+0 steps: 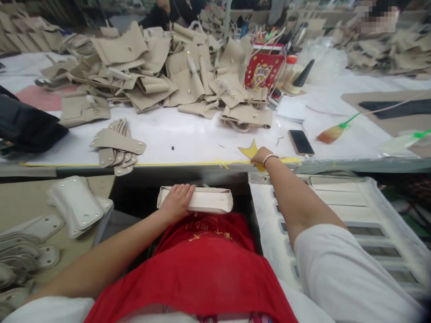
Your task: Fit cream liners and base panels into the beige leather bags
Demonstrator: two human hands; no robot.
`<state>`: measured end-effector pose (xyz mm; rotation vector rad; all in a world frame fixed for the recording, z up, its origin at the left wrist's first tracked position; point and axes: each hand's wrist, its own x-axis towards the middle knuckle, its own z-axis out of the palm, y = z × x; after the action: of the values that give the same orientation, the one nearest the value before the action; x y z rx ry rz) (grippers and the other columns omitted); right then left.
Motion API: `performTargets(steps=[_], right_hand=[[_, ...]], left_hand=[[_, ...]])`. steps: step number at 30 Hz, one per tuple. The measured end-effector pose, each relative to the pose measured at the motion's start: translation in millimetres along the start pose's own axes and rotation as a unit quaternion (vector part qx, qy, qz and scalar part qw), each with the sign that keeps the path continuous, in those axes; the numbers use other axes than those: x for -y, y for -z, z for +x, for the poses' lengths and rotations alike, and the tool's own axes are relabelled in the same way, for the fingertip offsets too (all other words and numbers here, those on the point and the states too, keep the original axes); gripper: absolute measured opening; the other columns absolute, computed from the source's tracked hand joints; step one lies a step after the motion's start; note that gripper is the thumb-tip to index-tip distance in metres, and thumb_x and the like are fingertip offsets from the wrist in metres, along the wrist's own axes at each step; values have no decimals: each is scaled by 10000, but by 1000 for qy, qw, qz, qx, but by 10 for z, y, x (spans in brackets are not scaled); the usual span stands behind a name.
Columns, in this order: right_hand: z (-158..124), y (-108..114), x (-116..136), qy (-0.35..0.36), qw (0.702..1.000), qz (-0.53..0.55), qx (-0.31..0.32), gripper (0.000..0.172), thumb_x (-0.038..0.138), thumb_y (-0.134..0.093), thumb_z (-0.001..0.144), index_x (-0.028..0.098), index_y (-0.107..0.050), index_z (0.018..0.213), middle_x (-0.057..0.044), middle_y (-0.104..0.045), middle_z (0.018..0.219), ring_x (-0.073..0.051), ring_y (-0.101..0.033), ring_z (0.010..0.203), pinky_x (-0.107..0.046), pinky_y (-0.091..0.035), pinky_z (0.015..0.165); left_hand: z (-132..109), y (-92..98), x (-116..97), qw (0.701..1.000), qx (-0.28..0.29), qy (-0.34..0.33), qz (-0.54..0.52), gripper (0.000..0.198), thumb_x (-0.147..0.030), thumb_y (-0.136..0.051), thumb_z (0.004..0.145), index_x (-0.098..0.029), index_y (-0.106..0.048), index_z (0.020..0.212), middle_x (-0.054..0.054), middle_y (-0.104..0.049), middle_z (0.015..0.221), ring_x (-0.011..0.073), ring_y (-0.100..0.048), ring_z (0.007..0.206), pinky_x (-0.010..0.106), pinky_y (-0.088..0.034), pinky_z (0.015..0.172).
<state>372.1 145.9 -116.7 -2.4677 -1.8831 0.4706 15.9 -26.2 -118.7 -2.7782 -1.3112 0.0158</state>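
Observation:
My left hand (178,202) is wrapped over the left part of a long white box-shaped piece (212,200), held at my lap just below the table edge. At the table's front edge my right hand (261,156) is closed on a yellow piece with a forked, fishtail-like end (249,149). The fingertips of my right hand are partly hidden. A dark phone (301,142) lies to the right of it. Left of the middle, a fanned stack of beige straps with metal studs (117,146) rests near the table edge.
Beige leather-like pieces (185,76) are heaped across the back of the white table (195,143). A red patterned bag (263,71) stands behind. White studded pieces (76,204) lie at lower left, a slotted white rack (367,224) at right. A black object (30,121) juts in at left.

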Motion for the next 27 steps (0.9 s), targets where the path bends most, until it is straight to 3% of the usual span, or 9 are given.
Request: performTargets(steps=[4,8,11,14,16,20,23,27], right_hand=[[-97,75,27,34,999,-14,40,322,178,-644,670,41,-613,960,-187,-639,938,-257,-596,906,-319,-460,750],[-452,173,-81,91,995,22,35,168,205,-567,750,111,-634,872,-121,-657,951,-209,-592,931,-244,-437,758],[-878,227,-286,127,988,73,54,197,236,-501,805,150,-592,957,-49,-668,909,-129,-612,791,-177,-439,650],[-1327,234,-464,153,968,160,119,292,243,-450,833,175,-496,1113,-16,-657,884,-83,-592,622,-160,-416,530],[-1543,195,-499,174,956,180,153,269,316,-397,872,166,-530,1051,-16,-644,808,-85,-558,555,-179,-385,496],[-1667,37,-342,211,970,21,121,490,499,-306,900,155,-611,730,-49,-632,701,-133,-555,635,-222,-335,547],[-1590,-80,-120,219,967,-75,105,521,542,-285,896,166,-634,801,-75,-663,784,-169,-593,727,-235,-334,575],[-1507,-196,188,253,959,-90,88,503,490,-255,920,168,-640,879,-89,-676,879,-185,-618,802,-246,-374,642]], left_hand=[[-20,-16,-57,999,0,14,29,743,-500,-540,765,-13,-401,1308,255,-478,1231,365,-433,1112,469,-266,989],[93,-64,-205,1000,-14,4,19,881,-616,-552,712,-32,-361,1343,249,-452,1277,371,-392,1162,485,-207,1022],[297,-74,-408,999,-12,-34,-29,991,-746,-476,666,-55,-327,1361,226,-419,1324,359,-362,1193,476,-193,1028],[520,-36,-605,997,-7,-35,-64,906,-726,-428,719,-77,-342,1345,197,-444,1306,332,-394,1161,442,-232,998],[636,3,-684,997,-5,-27,-76,826,-677,-450,744,-79,-376,1309,181,-485,1249,314,-429,1107,425,-264,964],[757,72,-717,996,18,-12,-92,737,-649,-526,690,-99,-465,1176,151,-542,1076,292,-478,972,403,-332,848],[769,91,-696,994,44,-3,-97,702,-628,-622,589,-130,-498,1069,122,-543,1002,281,-489,904,390,-353,780],[736,78,-659,993,38,-11,-109,690,-595,-640,581,-132,-486,1069,121,-538,996,282,-490,911,394,-353,795]])
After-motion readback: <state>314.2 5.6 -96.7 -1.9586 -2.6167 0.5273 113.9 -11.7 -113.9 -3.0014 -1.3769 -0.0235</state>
